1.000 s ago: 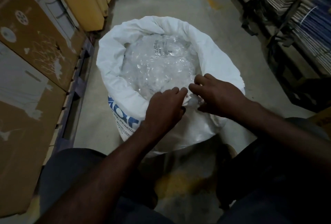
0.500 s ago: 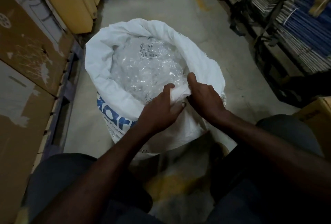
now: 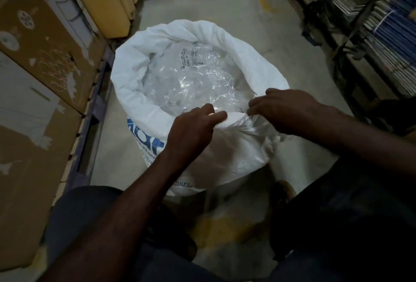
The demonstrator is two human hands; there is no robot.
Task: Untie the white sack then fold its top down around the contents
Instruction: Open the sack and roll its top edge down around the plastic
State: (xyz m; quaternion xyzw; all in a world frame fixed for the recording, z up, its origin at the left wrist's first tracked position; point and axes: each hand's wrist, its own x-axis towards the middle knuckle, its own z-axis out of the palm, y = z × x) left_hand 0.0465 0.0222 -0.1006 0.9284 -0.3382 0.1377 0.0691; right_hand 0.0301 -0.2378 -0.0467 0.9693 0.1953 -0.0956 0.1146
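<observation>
Gripping the near rim of the sack (image 3: 225, 146), the left hand (image 3: 191, 130) and right hand (image 3: 286, 110) pinch bunched fabric side by side. The sack stands open on the floor (image 3: 236, 6); unrolled fabric lies just below both grips.

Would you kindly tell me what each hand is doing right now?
Left hand: closed, gripping the near rim of the white sack.
Right hand: closed, gripping the same rim beside it.

The sack (image 3: 236, 153) stands on the floor (image 3: 225, 0) between boxes (image 3: 33, 78) left and shelves (image 3: 371, 22) right.
</observation>
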